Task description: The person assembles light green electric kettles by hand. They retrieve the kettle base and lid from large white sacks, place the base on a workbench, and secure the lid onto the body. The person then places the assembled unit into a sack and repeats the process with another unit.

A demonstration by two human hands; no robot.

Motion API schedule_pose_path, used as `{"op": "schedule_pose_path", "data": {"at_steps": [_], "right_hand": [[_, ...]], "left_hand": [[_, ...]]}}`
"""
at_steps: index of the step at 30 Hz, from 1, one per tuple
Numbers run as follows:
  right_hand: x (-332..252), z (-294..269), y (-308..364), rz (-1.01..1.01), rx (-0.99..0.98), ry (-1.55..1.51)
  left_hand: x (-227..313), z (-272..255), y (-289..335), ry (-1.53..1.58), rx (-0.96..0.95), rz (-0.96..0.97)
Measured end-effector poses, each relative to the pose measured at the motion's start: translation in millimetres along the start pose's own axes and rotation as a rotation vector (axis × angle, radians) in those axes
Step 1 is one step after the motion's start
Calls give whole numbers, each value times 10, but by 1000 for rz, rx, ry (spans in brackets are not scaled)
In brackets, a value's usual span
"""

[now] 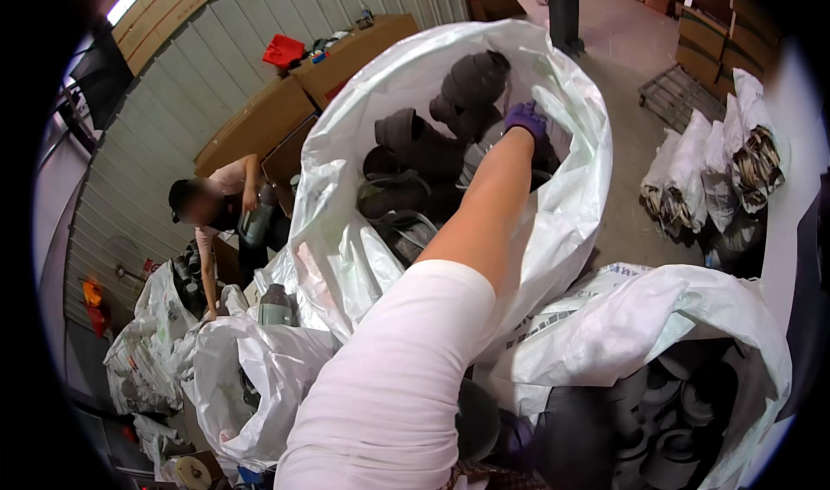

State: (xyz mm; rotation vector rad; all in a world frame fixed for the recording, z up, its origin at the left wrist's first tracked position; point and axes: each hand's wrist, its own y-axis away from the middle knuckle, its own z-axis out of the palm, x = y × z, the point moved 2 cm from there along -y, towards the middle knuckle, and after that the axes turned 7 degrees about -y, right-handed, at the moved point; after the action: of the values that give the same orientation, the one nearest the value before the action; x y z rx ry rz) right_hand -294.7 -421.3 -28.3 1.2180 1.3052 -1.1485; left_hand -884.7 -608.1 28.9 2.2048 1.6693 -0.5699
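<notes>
My left arm in a white sleeve reaches far into a large white woven sack. My left hand, in a purple glove, is at the sack's right inner side among dark grey rubbery-looking hollow parts. A ribbed dark part lies just left of the hand; the fingertips are partly hidden, so their grip is unclear. Low in view, blurred and mostly in shadow, is my right hand in a purple glove. It is close to a dark rounded piece; whether it holds that piece cannot be made out.
At lower right, another white sack holds several dark cylindrical parts. A co-worker bends over smaller white sacks at left, holding a dark bottle-like piece. Cardboard boxes, a cart and filled sacks stand beyond.
</notes>
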Motion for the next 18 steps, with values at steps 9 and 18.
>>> {"op": "schedule_pose_path", "data": {"at_steps": [9, 18], "right_hand": [[-273, 77, -183, 90, -67, -111], [-557, 495, -163, -21, -505, -34]], "left_hand": [[-447, 880, 1673, 362, 65, 106], [-480, -434, 5154, 1272, 287, -432]]}}
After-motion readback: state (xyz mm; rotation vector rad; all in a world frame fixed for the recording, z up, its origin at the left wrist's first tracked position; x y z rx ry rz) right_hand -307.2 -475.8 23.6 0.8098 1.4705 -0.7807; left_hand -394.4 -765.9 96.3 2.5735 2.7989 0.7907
